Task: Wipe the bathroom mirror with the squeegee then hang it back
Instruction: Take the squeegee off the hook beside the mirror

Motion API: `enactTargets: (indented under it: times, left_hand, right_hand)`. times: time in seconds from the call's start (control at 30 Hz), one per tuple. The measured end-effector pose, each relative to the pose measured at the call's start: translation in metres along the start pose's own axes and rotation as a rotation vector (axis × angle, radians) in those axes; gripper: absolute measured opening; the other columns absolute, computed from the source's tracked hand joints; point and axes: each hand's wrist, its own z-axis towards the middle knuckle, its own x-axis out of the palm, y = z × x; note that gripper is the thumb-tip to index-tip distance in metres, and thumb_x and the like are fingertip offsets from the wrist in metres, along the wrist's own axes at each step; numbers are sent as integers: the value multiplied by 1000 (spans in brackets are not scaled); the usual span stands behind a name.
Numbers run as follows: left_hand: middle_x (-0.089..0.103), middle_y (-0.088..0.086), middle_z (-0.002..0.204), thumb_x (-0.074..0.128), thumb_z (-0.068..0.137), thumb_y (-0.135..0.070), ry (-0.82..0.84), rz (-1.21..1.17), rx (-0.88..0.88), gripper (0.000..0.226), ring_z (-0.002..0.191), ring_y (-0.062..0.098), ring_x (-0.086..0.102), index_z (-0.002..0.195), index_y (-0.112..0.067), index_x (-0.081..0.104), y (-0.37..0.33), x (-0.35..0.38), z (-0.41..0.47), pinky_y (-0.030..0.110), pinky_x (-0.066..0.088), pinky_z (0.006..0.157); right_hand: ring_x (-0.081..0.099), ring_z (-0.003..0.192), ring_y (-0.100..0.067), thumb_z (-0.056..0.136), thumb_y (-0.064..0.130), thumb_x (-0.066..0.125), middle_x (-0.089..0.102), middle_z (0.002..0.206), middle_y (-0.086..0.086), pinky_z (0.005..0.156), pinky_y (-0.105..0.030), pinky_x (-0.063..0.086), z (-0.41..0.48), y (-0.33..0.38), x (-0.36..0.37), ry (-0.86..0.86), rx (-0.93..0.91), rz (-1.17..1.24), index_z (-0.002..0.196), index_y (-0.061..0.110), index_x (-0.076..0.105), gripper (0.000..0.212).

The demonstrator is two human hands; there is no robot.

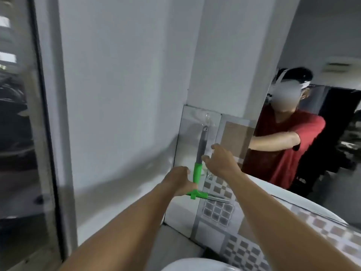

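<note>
Squeegee (197, 167) green plastic T-shape; left hand (180, 180) fingers gripping it; right hand (218, 160) fingers spread.

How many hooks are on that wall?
1 that I can make out: a clear hook on the tile above the squeegee. Others may be hidden by blur.

Plastic and metal against glossy bathroom tile.
The squeegee (197, 173) pairs a smooth green plastic grip and head with a dull grey metal-looking shaft, hung from a clear glossy hook (207, 116) on shiny tile (187, 133); the mirror (322, 45) reflects a red cloth shirt.
</note>
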Motion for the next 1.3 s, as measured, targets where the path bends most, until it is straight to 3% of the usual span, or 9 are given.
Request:
enactTargets:
  times: [0.1, 0.27, 0.43, 0.57, 0.7, 0.83, 0.97, 1.2, 1.3]
  left_hand:
    - [65, 0, 118, 71, 82, -36, -21, -77, -8, 39, 92, 17, 64, 114, -18, 62, 3, 14, 11, 33, 54, 86]
    - [71, -5, 97, 70, 84, -34, -111, -188, 8, 20, 91, 18, 67, 99, -20, 67, 1, 26, 21, 30, 54, 78]
    - [71, -7, 83, 73, 84, -33, -185, -320, -18, 14, 80, 16, 70, 90, -23, 67, -3, 27, 19, 30, 55, 75]
    - [73, -8, 88, 79, 79, -36, -236, -382, -7, 25, 81, 14, 71, 96, -22, 68, -7, 24, 6, 31, 57, 77]
    - [69, -11, 85, 79, 81, -33, -317, -355, 53, 24, 79, 9, 67, 96, -21, 64, -24, 15, -17, 10, 44, 65]
    - [66, -12, 86, 76, 85, -29, -328, -249, 139, 19, 78, 9, 63, 99, -19, 67, -53, -2, -44, 9, 38, 62]
    - [72, -4, 93, 75, 86, -27, -292, -151, 232, 19, 84, 19, 68, 101, -19, 67, -89, -25, -72, 31, 55, 74]
    - [71, 7, 95, 71, 90, -17, -275, 163, 473, 20, 76, 22, 68, 110, -15, 67, -177, -69, -125, 41, 60, 71]
    - [68, 4, 91, 67, 90, -7, -275, 260, 575, 15, 69, 12, 60, 102, -14, 68, -205, -85, -140, 28, 45, 57]
  right_hand:
    - [66, 94, -27, 95, 35, 57, 70, 119, -10, 71, -35, 50, 10, -1, 15, -46, 53, 150, 142, 15, 46, 52]
    - [62, 70, -13, 98, 22, 58, 71, 101, -8, 52, -25, 42, 16, 6, 23, -83, 63, 324, 128, 10, 55, 33]
    - [59, 66, -5, 97, 22, 60, 60, 77, 8, 54, -24, 44, 16, 5, 23, -95, 71, 371, 125, 9, 55, 31]
    - [64, 73, -13, 97, 22, 61, 65, 87, 2, 64, -32, 54, 3, 11, 10, -109, 40, 399, 124, 10, 55, 30]
    - [67, 80, -17, 95, 22, 64, 69, 99, -5, 68, -35, 59, -17, 14, -18, -125, 16, 425, 123, 9, 58, 31]
    - [66, 81, -17, 92, 31, 68, 71, 101, -3, 65, -30, 51, -53, 11, -65, -178, -46, 314, 115, 13, 64, 29]
    - [61, 80, -24, 83, 43, 74, 65, 89, -2, 62, -38, 47, -93, 3, -115, -335, -94, 52, 92, 19, 56, 32]
    - [41, 128, -35, 94, 35, 61, 53, 129, -10, 109, -64, 31, -164, -24, -192, -552, -351, -562, 123, 17, 57, 35]
    - [57, 115, -29, 98, 22, 56, 66, 115, -3, 108, -66, 32, -187, -35, -219, -508, -435, -585, 114, 20, 62, 17]
